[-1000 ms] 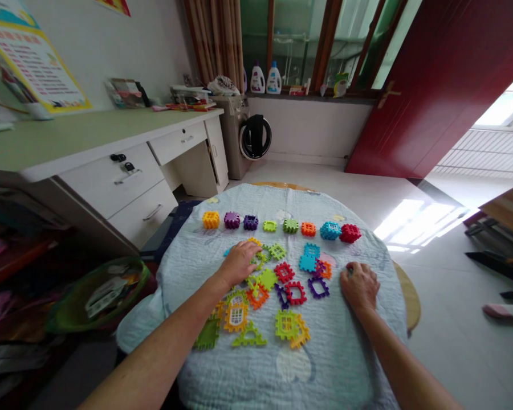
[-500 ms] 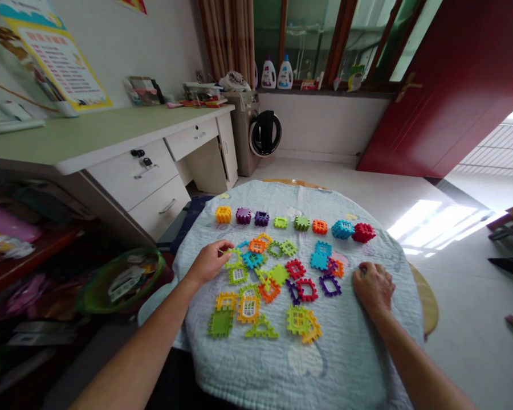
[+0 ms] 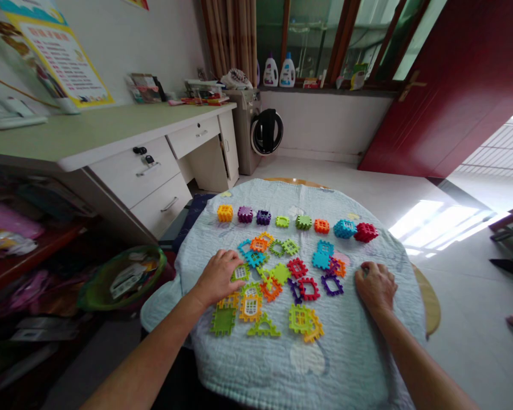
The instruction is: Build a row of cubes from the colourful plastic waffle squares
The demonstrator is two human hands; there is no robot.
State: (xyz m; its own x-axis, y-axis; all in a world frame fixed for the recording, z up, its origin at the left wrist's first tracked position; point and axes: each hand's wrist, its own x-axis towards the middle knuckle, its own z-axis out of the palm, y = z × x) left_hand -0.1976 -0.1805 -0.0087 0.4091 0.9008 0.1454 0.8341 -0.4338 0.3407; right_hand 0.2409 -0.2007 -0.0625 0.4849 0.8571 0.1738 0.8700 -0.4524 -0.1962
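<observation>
My left hand (image 3: 219, 277) is over the left side of a loose group of plastic building pieces, its fingers bent and closed, with the tips partly hidden. What is under them, if anything, cannot be made out. By its fingertips lies a lime-green window piece (image 3: 241, 273); a yellow piece (image 3: 228, 300) shows partly below the palm. A flat green square (image 3: 223, 321) and a yellow window piece (image 3: 251, 306) lie nearer to me. On the right, my right hand (image 3: 376, 285) rests on the cloth with curled fingers, apart from the purple frame (image 3: 332, 285).
A row of small assembled blocks, from a yellow cube (image 3: 224, 213) to a red one (image 3: 366, 232), stands along the far side. Pale blue cloth (image 3: 359, 353) covers the round table. A desk (image 3: 123, 134) and an open washing machine (image 3: 251, 134) stand beyond.
My left hand has moved right and slightly toward me, over the pieces. The lime-green piece that was at its fingertips is out of sight. My right hand stays in place.
</observation>
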